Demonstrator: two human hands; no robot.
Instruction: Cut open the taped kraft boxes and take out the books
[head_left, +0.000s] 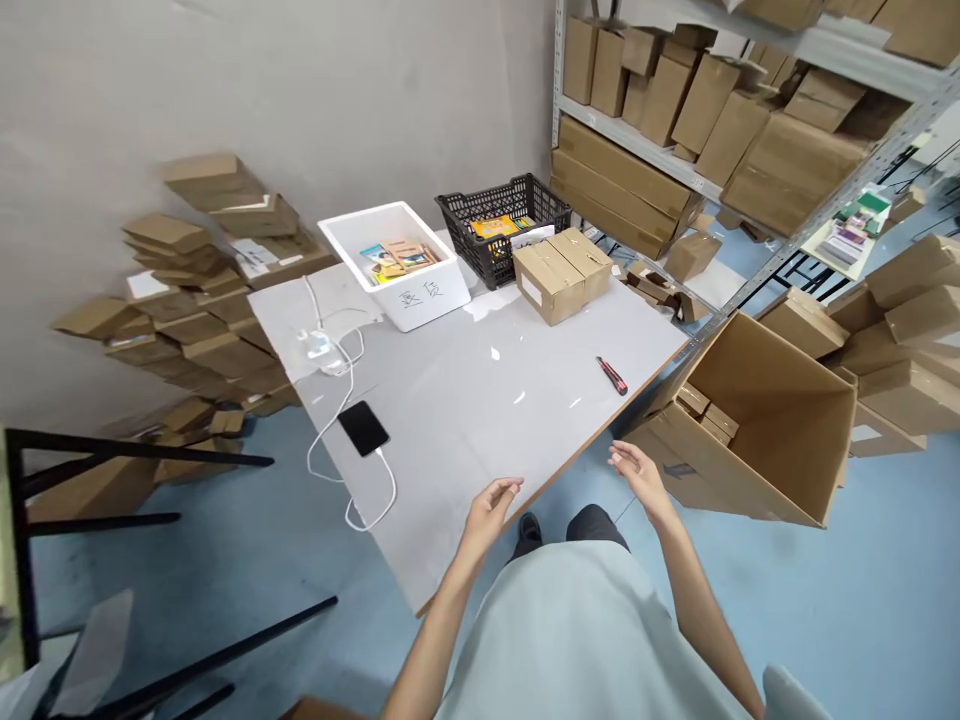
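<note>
My left hand [491, 508] hovers at the front edge of the grey table [465, 420], fingers loosely curved and apart, holding nothing. Off the table's right front side, my right hand [636, 466] is in the air with its fingers also apart and nothing in them. A red and black utility knife [612, 376] lies on the tabletop beyond my right hand. Farther back on the table sits a closed cardboard box [562, 272]. To the left, a black phone [364, 428] lies with a white cable [390, 480] plugged into it.
A white bin [427, 297] and a black crate [501, 262], both holding colourful packets, stand at the back. On the right, a large open carton [780, 430] contains small boxes. Metal shelves [637, 125] full of cartons rise behind; stacked boxes [217, 330] line the left wall.
</note>
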